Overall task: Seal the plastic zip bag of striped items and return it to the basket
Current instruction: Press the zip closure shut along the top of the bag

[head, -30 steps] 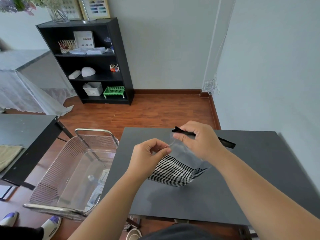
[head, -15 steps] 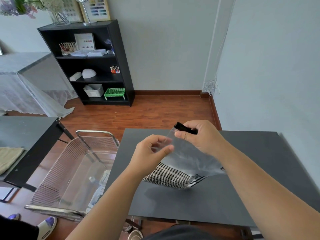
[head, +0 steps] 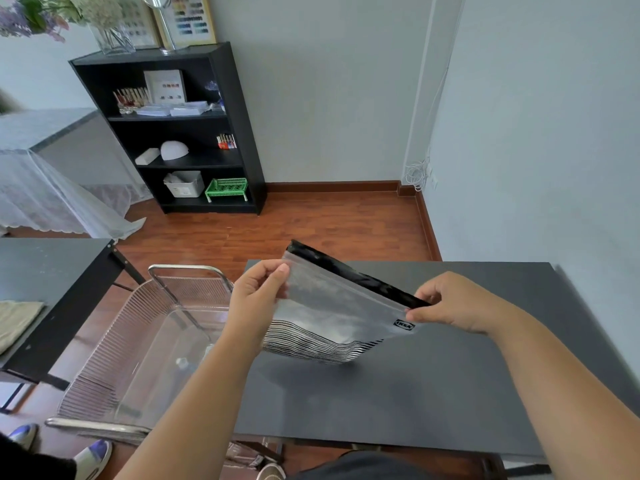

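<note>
Head view: hands now wider apart, fingers [head: 420, 311] pinching zip bag [head: 332, 306] corners.

Open-topped wire basket [head: 114, 344] just left of my left hand [head: 258, 299], bare dark table [head: 398, 393] beneath both hands, wall [head: 554, 168] beyond right hand [head: 457, 304].

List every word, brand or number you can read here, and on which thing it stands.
"IKEA": small black logo on the zip bag, near its right corner.
Colour chart on the shelf top: print too small to read.
Card on the top shelf: too blurred to read.
</note>
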`<action>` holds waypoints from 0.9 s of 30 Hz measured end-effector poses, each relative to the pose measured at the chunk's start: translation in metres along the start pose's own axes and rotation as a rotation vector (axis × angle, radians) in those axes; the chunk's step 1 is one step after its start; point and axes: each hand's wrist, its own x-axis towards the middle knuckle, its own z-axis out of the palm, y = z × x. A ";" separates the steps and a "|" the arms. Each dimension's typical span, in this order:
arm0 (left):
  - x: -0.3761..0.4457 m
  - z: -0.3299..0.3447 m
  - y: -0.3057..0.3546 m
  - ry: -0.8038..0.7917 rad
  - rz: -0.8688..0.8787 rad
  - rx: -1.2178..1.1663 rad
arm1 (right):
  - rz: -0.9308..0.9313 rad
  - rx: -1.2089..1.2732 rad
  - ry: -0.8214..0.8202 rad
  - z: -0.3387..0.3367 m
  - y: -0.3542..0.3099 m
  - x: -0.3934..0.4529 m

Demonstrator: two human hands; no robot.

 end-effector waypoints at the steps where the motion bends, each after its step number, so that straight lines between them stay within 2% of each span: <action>1: 0.000 -0.002 0.000 -0.013 -0.004 0.003 | -0.019 0.054 0.019 0.002 0.002 0.000; 3: 0.001 -0.007 -0.001 -0.045 0.015 0.077 | -0.076 0.293 0.090 0.005 0.004 0.001; 6: 0.004 -0.012 -0.001 -0.044 0.041 0.136 | -0.164 0.784 0.187 0.010 0.006 0.005; 9: 0.005 -0.015 -0.003 -0.044 0.066 0.176 | -0.148 1.025 0.274 0.013 0.008 0.012; 13: 0.006 -0.020 -0.004 -0.017 0.130 0.343 | -0.113 0.933 0.397 0.017 0.011 0.017; 16: 0.008 -0.024 -0.004 -0.005 0.172 0.418 | -0.124 0.885 0.418 0.017 0.014 0.019; 27: 0.008 -0.029 -0.008 -0.110 0.165 0.373 | -0.237 0.868 0.378 0.017 0.017 0.020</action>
